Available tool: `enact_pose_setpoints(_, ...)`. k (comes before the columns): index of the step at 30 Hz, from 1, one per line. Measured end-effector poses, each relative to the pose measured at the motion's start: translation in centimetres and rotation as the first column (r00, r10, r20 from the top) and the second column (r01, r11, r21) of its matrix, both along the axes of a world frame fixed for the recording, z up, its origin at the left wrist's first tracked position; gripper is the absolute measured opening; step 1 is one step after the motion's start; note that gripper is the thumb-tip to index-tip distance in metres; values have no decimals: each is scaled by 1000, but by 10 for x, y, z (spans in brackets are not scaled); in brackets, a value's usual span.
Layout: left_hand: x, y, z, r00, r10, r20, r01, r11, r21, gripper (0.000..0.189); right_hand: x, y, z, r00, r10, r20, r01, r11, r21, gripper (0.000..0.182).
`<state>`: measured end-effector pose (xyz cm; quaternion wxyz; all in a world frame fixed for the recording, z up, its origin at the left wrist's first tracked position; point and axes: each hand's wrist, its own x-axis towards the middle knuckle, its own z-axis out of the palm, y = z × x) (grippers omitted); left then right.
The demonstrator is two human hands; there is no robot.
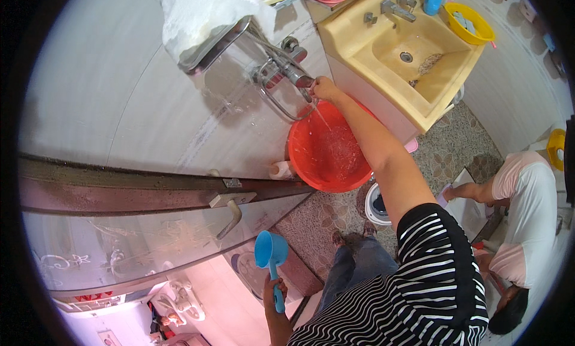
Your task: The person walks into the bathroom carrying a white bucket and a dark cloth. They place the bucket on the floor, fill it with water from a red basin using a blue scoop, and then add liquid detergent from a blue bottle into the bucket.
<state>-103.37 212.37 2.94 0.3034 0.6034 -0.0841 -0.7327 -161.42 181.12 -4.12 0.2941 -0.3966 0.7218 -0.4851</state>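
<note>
In the head view, my left hand [275, 288] grips the handle of a blue plastic water dipper [271, 251], held out low near the doorway. My right arm is stretched forward. The fingers of my right hand [322, 88] close around the end of the chrome shower mixer tap [294, 74] on the wall, partly covering it. Just below, water [322, 117] streams into a large red plastic basin [310, 166], where the surface looks churned up. A metal shower hose [280, 108] loops down from the mixer.
A yellowish washbasin [382, 45] with a chrome faucet [397, 9] stands beyond my right arm. A door with a lever handle [231, 216] is at left. Another person [525, 220] bends low at right. A white bucket [375, 204] stands on the patterned floor [332, 216].
</note>
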Motion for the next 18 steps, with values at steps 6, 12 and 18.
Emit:
enact_pose_setpoints(6,-12,-1,15,999,29,27,-29,1000,-1,56,17,12,22,998,60,24,-61,997,37,9)
enact_pose_setpoints(12,-18,-6,6,998,-64,-23,63,998,-17,61,2,23,32,978,89,-186,-83,996,36,20)
enact_pose_setpoints(18,-9,-4,-1,996,74,-58,-74,997,5,55,15,16,51,798,-183,-574,135,983,-125,33)
